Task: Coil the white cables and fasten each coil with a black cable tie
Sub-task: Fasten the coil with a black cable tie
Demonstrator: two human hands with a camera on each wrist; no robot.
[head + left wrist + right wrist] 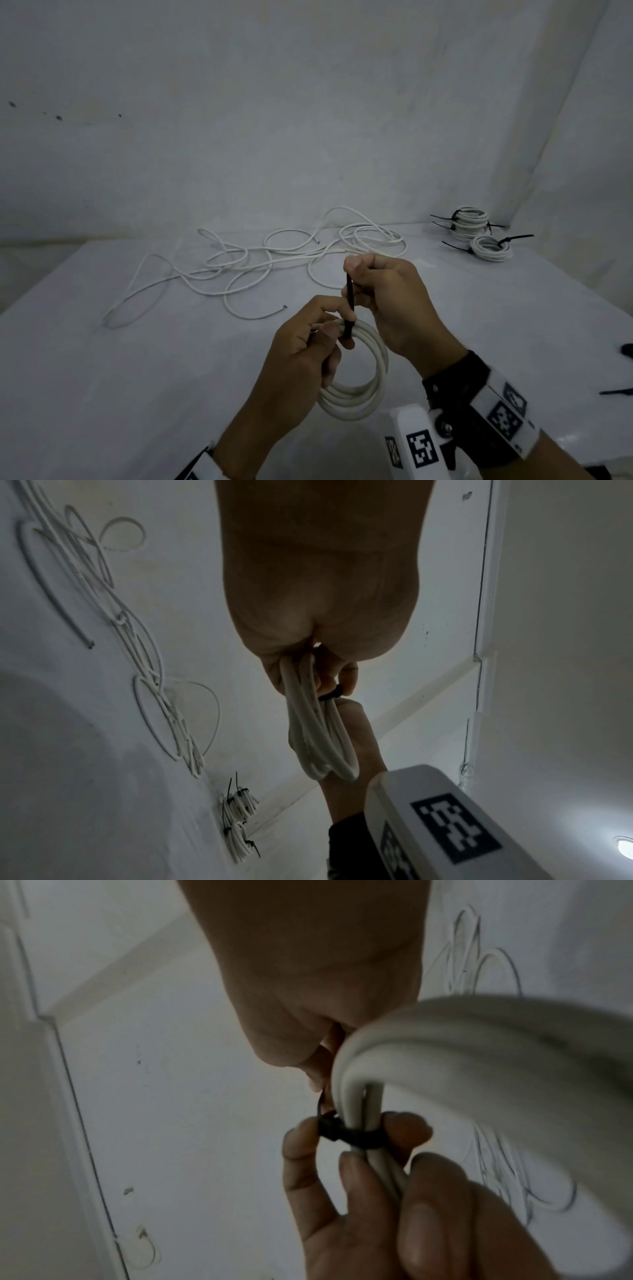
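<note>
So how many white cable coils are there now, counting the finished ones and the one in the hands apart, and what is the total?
Finished tied coils, far right of the table: 3
Held coil, left hand gripping it, right hand pinching its black cable tie: 1
Total: 4
The loose cables are not coiled, so not counted.

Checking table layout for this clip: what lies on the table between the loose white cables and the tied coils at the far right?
Nothing: in the head view, bare table separates the loose cables from the tied coils.
</note>
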